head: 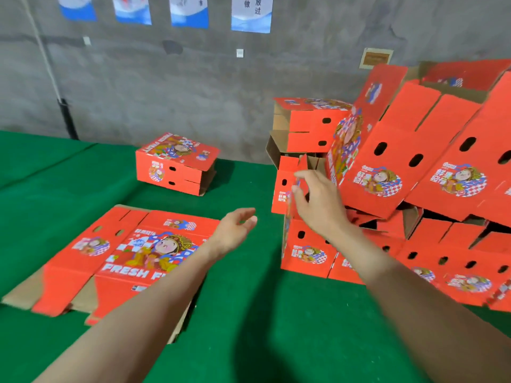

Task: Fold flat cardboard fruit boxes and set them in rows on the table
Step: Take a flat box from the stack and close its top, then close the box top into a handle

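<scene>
A flat red fruit box blank (pixel 121 255) lies printed side up on the green table (pixel 243 327) at the left. My left hand (pixel 235 230) hovers over its right edge with fingers relaxed, holding nothing. My right hand (pixel 318 200) reaches into the jumbled pile of red boxes (pixel 401 175) on the right; its fingers touch the upper edge of a box (pixel 304 244) at the pile's left side, and whether they pinch it is unclear. One folded box (pixel 174 164) stands alone farther back on the table.
Folded boxes stacked three high (pixel 304 128) stand at the back of the pile. A grey concrete wall (pixel 166 92) with blue and white posters (pixel 251 12) runs behind the table. Green cloth shows between the blank and the pile.
</scene>
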